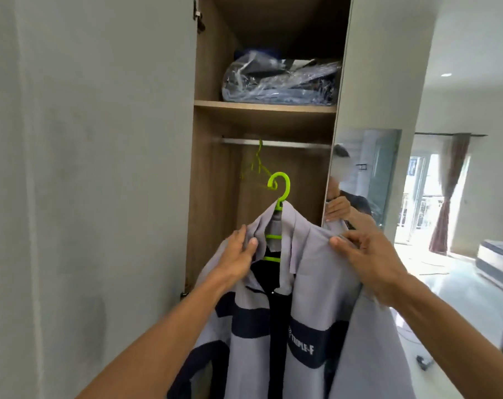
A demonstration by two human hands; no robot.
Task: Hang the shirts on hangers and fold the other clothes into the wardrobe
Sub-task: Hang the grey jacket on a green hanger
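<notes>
**Wardrobe (212, 182) open, grey shirt (310, 283) held up before it on a green hanger (282, 188)**

Both hands are clamped on the shirt, one at each shoulder. The left hand (238, 254) pinches the cloth beside the collar between thumb and fingers. The right hand (371, 260) grips the other shoulder with its fingers curled over the fabric. The shirt is grey with a dark band across the chest and white lettering, and it hangs open down the front from the hanger's bars. The hanger's hook stands free above the collar, below the rail (287, 144) and not on it.

A second green hanger (257, 165) hangs from the rail behind, bare, as far as can be seen. Above the rail, the wooden shelf (264, 106) carries a crinkled clear plastic bag (282, 82) with dark, folded cloth inside; what kind of cloth cannot be told.

To the right, the wardrobe's mirrored door (365, 174) reflects a hand and the shirt's edge. Beyond it lie a bright floor (460, 289), a tied brown curtain (446, 203) by the window and a low bed (495, 254).
</notes>
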